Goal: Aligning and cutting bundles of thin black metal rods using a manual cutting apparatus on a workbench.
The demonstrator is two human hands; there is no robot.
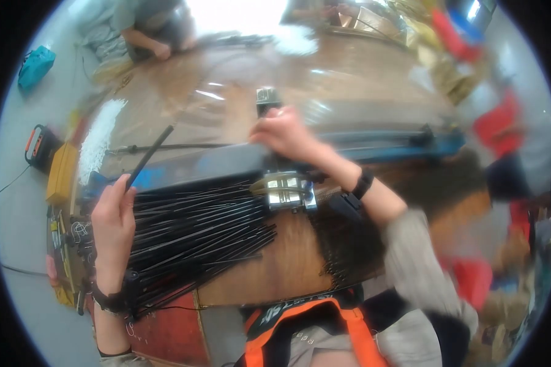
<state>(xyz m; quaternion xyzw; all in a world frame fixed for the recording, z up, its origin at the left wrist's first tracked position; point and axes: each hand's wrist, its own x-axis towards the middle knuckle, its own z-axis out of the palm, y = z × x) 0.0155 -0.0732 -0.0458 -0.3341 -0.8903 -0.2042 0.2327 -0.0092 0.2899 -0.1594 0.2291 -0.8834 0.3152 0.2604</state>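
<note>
My left hand (113, 220) is closed around a short black rod (151, 154) that slants up to the right. Beneath and beside it lies a large bundle of thin black rods (193, 223), pointing toward the middle of the bench. My right hand (286, 131), slightly blurred, is raised over the middle with its fingers curled together; whatever they may grip is hidden. Just beyond those fingers stands a dark block with a pale top (267, 99). A shiny metal fixture (284, 191) sits below my right wrist, at the inner end of the bundle.
A long grey-blue rail (211, 164) crosses the wooden bench (251, 275). White strips (101, 137) lie in a pile at the left. More dark rods (373, 244) rest at the right. Another person's hand (161, 51) shows across the bench. A yellow box (61, 174) stands at the left edge.
</note>
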